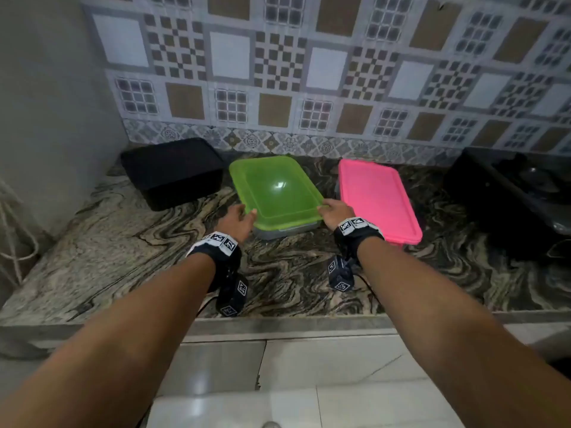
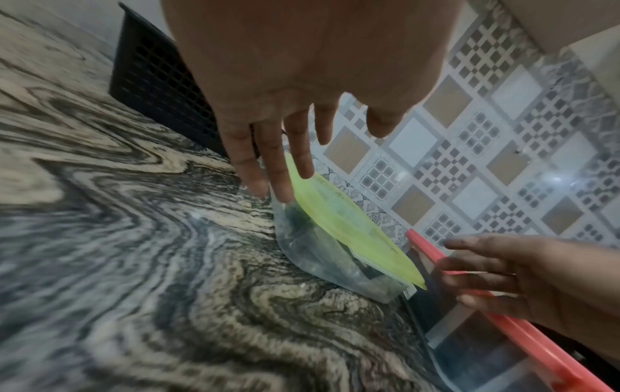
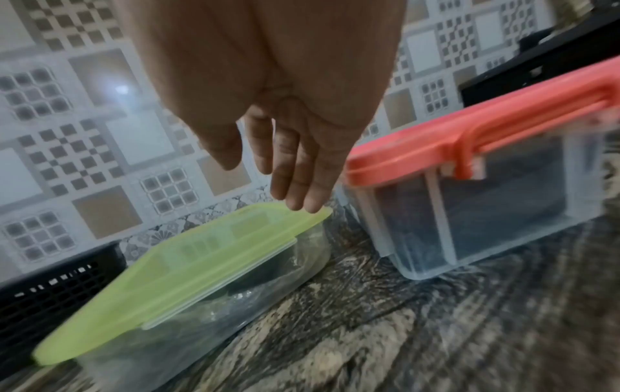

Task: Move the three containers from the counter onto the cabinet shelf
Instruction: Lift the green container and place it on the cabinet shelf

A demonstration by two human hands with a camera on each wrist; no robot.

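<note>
Three containers stand on the marble counter [image 1: 123,248] along the tiled wall. The black lattice basket [image 1: 173,171] is on the left, the green-lidded clear box [image 1: 278,193] in the middle, and the taller pink-lidded clear box [image 1: 378,199] on the right. My left hand [image 1: 245,213] is at the green box's near left corner, its straight fingers [image 2: 275,169] at the lid's edge [image 2: 352,238]. My right hand [image 1: 327,210] is at the near right corner, fingertips [image 3: 295,196] at the green lid [image 3: 201,265]. Neither hand curls round anything. No cabinet shelf is in view.
A black stove-like appliance [image 1: 509,196] sits at the counter's right end, close to the pink box. A plain wall [image 1: 46,103] closes the left side, with a white wire rack [image 1: 12,227] beside it. The counter's front edge [image 1: 278,325] runs under my forearms.
</note>
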